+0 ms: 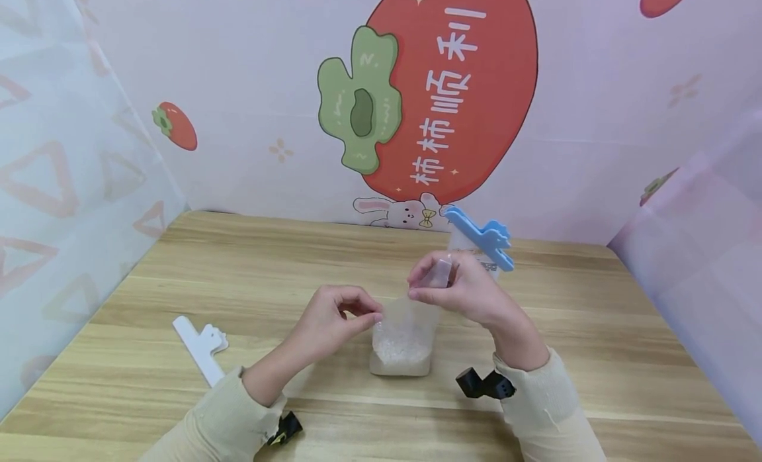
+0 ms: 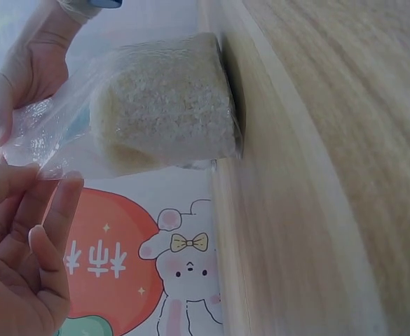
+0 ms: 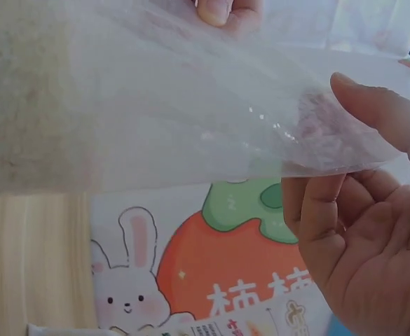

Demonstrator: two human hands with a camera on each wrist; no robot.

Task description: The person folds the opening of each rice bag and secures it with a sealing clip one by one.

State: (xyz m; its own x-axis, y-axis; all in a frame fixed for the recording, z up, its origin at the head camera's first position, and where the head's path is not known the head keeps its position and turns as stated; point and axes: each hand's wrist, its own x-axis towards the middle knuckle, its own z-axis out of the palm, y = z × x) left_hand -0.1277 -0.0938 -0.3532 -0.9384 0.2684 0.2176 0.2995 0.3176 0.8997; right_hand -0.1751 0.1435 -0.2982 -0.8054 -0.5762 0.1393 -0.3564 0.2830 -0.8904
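Observation:
A clear plastic bag of whitish grains (image 1: 401, 349) stands upright on the wooden table, its loose upper part drawn up between both hands. At the bag's left edge, my left hand (image 1: 327, 320) pinches the film between thumb and fingertips. My right hand (image 1: 467, 291) holds the top right part of the film, higher than the left. In the left wrist view the grains (image 2: 169, 105) fill the lower part of the bag in a block shape. The right wrist view shows the film (image 3: 190, 119) stretched toward the right thumb and fingers (image 3: 320, 210).
A white clip (image 1: 200, 351) lies on the table (image 1: 286, 250) at the left. Behind my right hand stands a package with a blue clip (image 1: 481, 238) across its top, partly hidden. A printed backdrop (image 1: 262, 71) rises at the table's back edge.

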